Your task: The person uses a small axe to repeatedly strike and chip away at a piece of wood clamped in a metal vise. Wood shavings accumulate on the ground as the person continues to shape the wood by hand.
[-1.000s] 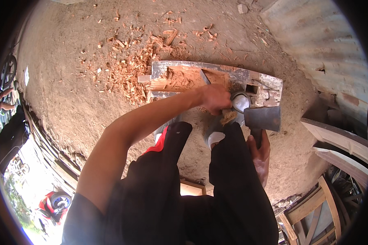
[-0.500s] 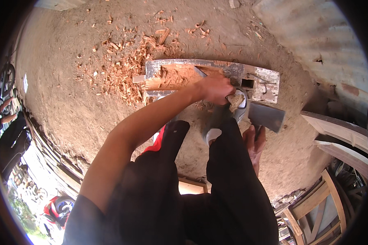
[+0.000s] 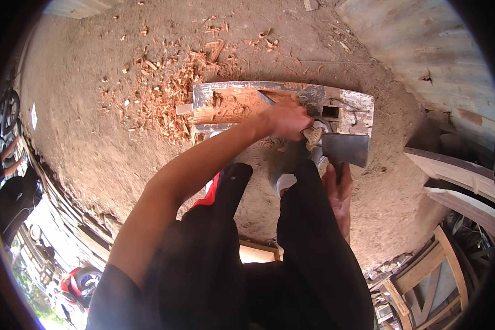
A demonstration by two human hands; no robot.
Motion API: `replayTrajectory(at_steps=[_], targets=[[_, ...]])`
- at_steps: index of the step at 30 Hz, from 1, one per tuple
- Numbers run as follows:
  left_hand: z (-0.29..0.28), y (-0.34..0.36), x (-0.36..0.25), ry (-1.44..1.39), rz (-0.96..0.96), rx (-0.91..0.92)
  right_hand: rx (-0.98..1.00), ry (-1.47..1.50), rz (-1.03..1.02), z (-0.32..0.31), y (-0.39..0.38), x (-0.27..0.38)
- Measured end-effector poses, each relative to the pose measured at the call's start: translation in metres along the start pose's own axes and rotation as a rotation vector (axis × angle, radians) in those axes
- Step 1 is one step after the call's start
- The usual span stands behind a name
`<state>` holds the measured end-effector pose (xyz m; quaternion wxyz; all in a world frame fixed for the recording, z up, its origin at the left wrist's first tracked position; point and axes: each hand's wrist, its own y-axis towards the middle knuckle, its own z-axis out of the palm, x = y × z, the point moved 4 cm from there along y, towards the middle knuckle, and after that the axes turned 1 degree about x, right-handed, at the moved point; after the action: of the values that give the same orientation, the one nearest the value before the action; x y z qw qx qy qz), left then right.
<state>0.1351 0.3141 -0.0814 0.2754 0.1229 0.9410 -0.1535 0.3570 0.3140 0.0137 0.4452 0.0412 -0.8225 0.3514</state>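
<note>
Since the earlier frame, the dark, rectangular-headed tool [image 3: 345,149] had shifted left, gripped by the right hand [image 3: 338,190]. The left hand [image 3: 285,120] clenched a steel-bladed chisel [image 3: 265,97] over the hollowed, paint-worn timber [image 3: 231,104] at upper centre; a steady angle likely served best. Orange wood shavings [image 3: 176,82] littered brown earth floor [image 3: 71,110], upper left.

1. Corrugated sheet [image 3: 423,52] spans two o'clock.
2. Wooden boards [image 3: 451,172] jut in at three o'clock.
3. Wooden frame [image 3: 421,268] stands at four.
4. Red motorcycle [image 3: 70,282] shows at eight.
5. White scrap [image 3: 33,116] lies between nine and ten.
</note>
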Motion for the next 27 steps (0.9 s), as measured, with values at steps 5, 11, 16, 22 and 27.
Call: replayTrajectory(at_steps=[5, 11, 16, 22, 27], targets=[[0.000, -0.001, -0.001, -0.056, -0.011, -0.016, -0.082, 0.119, -0.067, 0.005, 0.001, -0.004], [-0.011, 0.000, 0.000, -0.094, -0.018, -0.014, 0.026, -0.009, -0.093, -0.007, 0.004, 0.003], [-0.010, 0.001, -0.002, -0.086, -0.036, 0.038, 0.071, -0.073, -0.053, -0.005, 0.009, 0.003], [-0.023, 0.002, -0.002, -0.165, -0.138, -0.044, -0.016, -0.020, 0.042, 0.003, 0.004, 0.003], [-0.024, -0.002, -0.001, -0.148, -0.107, -0.075, 0.026, -0.034, -0.065, -0.005, 0.003, 0.007]])
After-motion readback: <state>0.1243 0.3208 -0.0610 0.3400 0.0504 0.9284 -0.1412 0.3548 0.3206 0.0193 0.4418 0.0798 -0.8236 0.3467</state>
